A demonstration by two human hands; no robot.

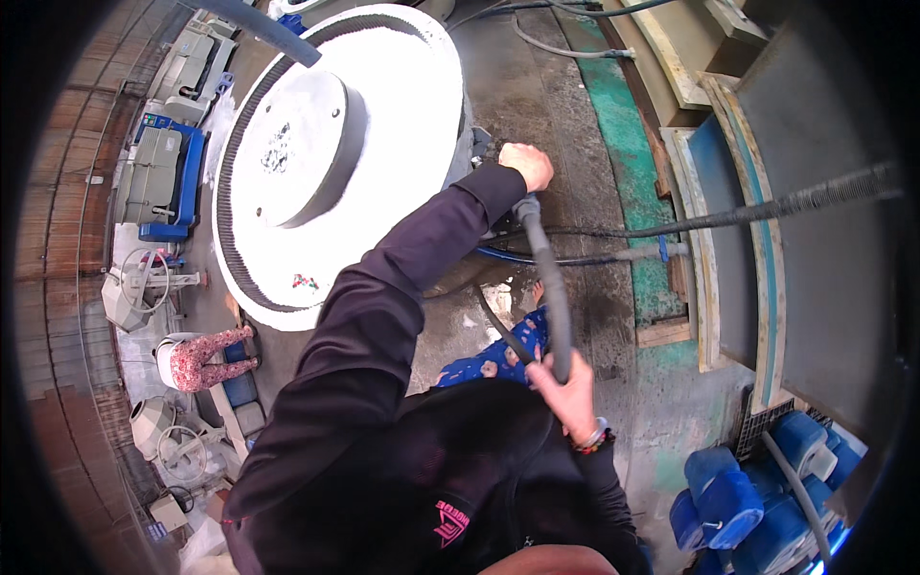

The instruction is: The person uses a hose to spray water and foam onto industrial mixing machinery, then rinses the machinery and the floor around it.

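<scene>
My left hand is closed in a fist at the right side of a big round white tub. What it grips there is hidden under it, close to the upper end of a thick grey hose. Lower down, near my body, my right hand is wrapped round the lower part of that hose. A thinner dark hose also runs up to this hand. Inside the tub sits a round white disc with a dark side wall, and a small red and green patch lies near the tub's lower edge.
Hoses cross the wet floor to the right, toward grey tanks. Blue plastic drums stand at lower right. A grey pipe reaches over the tub. Machines line the left, where another person bends over.
</scene>
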